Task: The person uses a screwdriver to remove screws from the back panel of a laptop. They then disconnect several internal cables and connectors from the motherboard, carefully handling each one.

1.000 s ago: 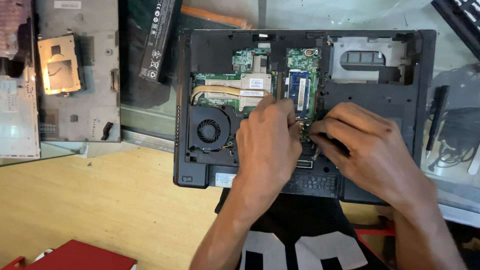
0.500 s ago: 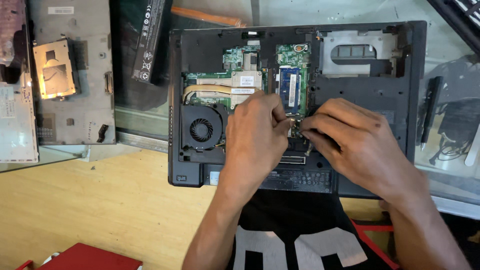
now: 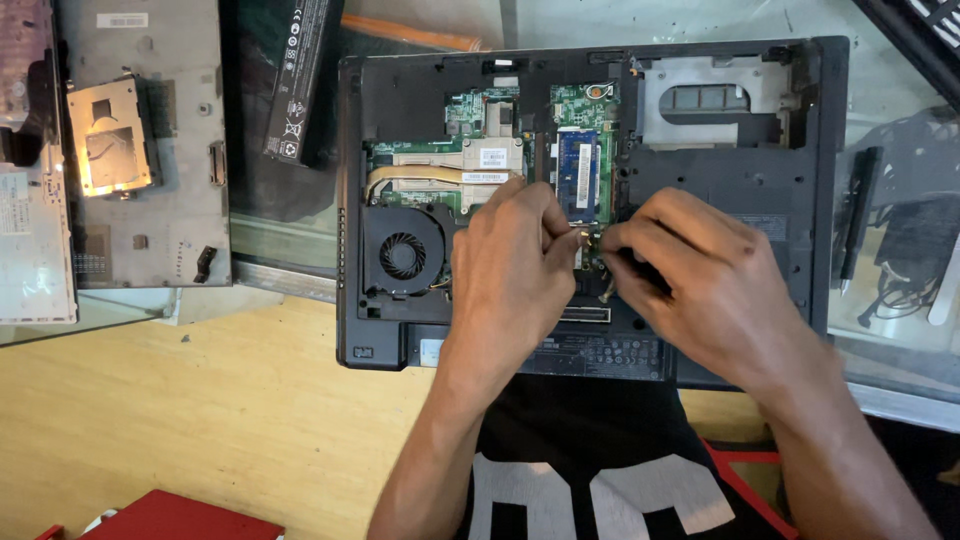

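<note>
An opened black laptop (image 3: 390, 120) lies bottom-up before me, with its green board, copper heat pipe, round fan (image 3: 403, 255) and blue memory module (image 3: 577, 172) exposed. My left hand (image 3: 510, 270) and my right hand (image 3: 690, 280) meet over the middle of the board, just below the memory module. The fingertips of both hands pinch at a small part with thin wires there. The part itself is mostly hidden by my fingers.
A long black battery (image 3: 300, 75) lies left of the laptop on a glass top. A grey laptop base (image 3: 150, 150) with a drive bay sits at far left. A black pen (image 3: 858, 215) lies at right. A red object (image 3: 190, 518) is at the bottom left on the wooden table (image 3: 200, 400).
The view has shifted slightly, so the laptop sits a little further left and higher in frame. Both hands stay pinched over the same spot on the board.
</note>
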